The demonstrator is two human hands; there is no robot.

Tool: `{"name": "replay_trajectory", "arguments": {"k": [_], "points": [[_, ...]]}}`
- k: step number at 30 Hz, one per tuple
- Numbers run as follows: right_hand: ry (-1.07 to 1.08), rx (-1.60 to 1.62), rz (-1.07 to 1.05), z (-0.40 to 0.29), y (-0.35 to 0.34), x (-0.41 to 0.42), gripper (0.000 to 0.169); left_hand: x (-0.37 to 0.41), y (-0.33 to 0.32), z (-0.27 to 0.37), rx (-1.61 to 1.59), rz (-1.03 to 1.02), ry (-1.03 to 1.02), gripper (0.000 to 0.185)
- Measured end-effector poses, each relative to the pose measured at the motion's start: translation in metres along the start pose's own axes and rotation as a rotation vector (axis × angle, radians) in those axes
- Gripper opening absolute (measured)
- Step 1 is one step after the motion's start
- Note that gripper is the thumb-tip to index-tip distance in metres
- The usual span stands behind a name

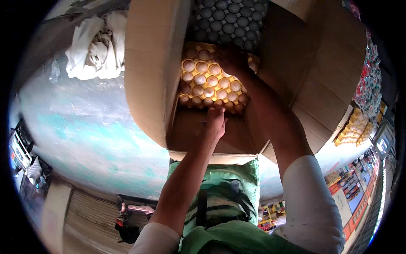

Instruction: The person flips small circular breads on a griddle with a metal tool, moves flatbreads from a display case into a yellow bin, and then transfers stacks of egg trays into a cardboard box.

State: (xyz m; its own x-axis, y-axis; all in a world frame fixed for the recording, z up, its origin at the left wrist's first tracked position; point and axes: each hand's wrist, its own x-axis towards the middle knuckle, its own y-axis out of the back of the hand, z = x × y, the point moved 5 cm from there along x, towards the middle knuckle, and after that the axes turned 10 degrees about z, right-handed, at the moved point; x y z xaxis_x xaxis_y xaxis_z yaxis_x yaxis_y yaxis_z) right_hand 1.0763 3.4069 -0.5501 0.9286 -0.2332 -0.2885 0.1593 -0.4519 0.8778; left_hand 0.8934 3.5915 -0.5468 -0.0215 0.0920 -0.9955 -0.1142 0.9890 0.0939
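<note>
A yellow egg tray [206,72] full of light-shelled eggs, some bearing small red marks, is inside a large open cardboard box [149,73]. My left hand [217,122] grips the middle of the tray's near edge from below, thumb side up. Over the far edge my right hand [231,59] is curled, in shadow, and it hides some of the back-row eggs. Behind that hand, deeper in the box, another tray of eggs [231,18] looks grey in the dim light. How its edge meets the yellow tray is partly hidden.
Tall box flaps rise at left and right [326,73]. A crumpled white cloth [98,50] lies left on the worn, paint-stained floor [95,127]. At right are yellow trays of eggs [355,128] and hanging plastic-wrapped goods [368,79]. A pink scooter-like object [141,208] stands lower left.
</note>
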Motion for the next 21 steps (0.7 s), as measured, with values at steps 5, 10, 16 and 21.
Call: {"name": "replay_trajectory", "arguments": {"k": [5,10,16,21], "points": [[0.033,0.080,-0.067,0.020,-0.019,-0.004,0.047,-0.050,0.010,0.046,0.180,-0.280,-0.210,0.053],[0.033,-0.003,-0.014,0.000,-0.003,-0.008,0.059,-0.093,0.020,0.072,0.327,-0.449,-0.461,0.047],[0.003,0.091,0.516,-0.018,0.032,-0.076,0.068,-0.134,0.053,0.062,0.247,-0.364,-0.311,0.051],[0.099,0.402,0.411,-0.104,0.215,-0.218,0.062,-0.189,0.072,0.035,0.356,-0.402,-0.444,0.050]]}}
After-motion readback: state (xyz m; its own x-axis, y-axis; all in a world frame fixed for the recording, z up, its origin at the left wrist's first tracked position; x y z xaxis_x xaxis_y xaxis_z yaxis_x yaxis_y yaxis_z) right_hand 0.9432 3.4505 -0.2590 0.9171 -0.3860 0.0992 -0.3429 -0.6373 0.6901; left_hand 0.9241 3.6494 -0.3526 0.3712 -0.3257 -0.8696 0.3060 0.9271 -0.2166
